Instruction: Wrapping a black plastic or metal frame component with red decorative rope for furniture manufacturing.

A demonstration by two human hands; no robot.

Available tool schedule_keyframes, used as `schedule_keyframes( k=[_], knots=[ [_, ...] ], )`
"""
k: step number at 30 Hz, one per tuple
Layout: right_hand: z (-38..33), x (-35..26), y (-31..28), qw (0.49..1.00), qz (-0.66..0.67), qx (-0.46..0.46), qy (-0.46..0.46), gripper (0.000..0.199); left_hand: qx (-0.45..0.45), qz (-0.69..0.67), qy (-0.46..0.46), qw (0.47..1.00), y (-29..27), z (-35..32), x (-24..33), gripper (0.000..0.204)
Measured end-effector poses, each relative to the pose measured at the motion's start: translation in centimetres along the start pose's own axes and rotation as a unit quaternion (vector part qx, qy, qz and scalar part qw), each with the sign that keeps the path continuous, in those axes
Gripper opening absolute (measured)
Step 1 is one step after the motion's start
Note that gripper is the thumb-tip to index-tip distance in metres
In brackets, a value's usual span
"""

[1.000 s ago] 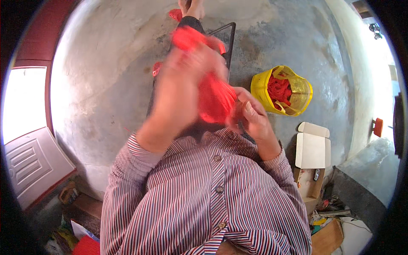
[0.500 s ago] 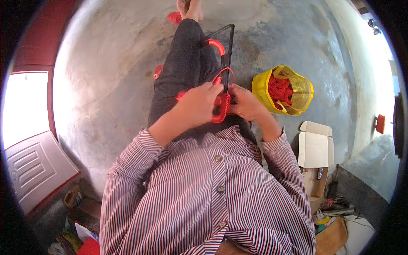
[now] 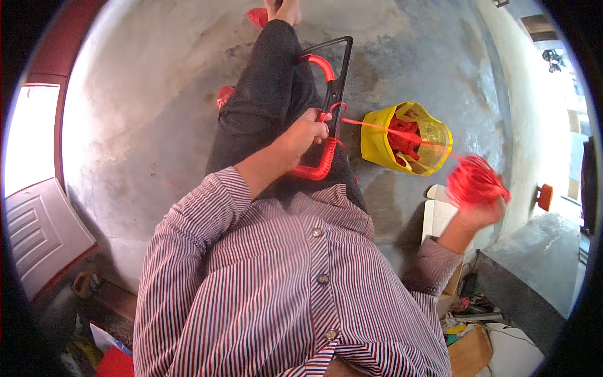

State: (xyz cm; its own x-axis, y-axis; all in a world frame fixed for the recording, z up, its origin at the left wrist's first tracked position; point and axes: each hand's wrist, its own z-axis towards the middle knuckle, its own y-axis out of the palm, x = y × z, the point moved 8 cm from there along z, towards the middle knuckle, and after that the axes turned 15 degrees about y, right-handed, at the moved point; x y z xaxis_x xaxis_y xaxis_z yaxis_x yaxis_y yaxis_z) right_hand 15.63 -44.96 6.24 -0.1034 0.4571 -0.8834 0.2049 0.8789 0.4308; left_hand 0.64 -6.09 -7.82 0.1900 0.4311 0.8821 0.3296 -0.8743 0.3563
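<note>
Across my lap lies a black frame (image 3: 340, 78), parts of its rim wrapped tightly in red cord (image 3: 321, 168). My left hand (image 3: 308, 133) is closed round the frame's middle, pinching the red cord there. Out to the right, my right hand (image 3: 483, 213) grips a loose bundle of red cord (image 3: 475, 180), slightly smeared by motion. Between the hands a red strand (image 3: 370, 127) runs nearly straight, passing above a yellow plastic tub (image 3: 375, 139). A small red loop stands up from the frame beside my left fingers.
More red cord (image 3: 404, 135) fills the tub on the concrete floor. Red bundles (image 3: 225, 95) lie beside my outstretched legs. To the right are an opened cardboard box (image 3: 436, 220) and a grey ledge (image 3: 531, 257). A white panel (image 3: 47, 235) leans at the left.
My right hand has swung from the frame far out to the right with the cord bundle, drawing the strand out. My left hand has stayed at the frame.
</note>
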Motion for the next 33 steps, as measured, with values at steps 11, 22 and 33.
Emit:
schedule_keyframes(
  k=[11, 22, 33],
  knots=[
    [-9.2, 16.4, 12.9, 0.887, -0.260, -0.321, 0.205, 0.017, -0.007, -0.002, 0.057, 0.998, 1.0, -2.6, 0.8, 0.050],
    [-17.4, 10.4, 19.9, 0.826, -0.268, -0.436, 0.235, 0.014, 0.007, -0.040, -0.015, 0.999, 0.2, -1.0, -1.3, 0.043],
    [-15.7, 6.9, 20.1, 0.754, 0.073, -0.546, 0.358, 0.027, -0.071, 0.227, 0.330, 0.913, 4.6, -4.6, 8.5, 0.031]
  ],
)
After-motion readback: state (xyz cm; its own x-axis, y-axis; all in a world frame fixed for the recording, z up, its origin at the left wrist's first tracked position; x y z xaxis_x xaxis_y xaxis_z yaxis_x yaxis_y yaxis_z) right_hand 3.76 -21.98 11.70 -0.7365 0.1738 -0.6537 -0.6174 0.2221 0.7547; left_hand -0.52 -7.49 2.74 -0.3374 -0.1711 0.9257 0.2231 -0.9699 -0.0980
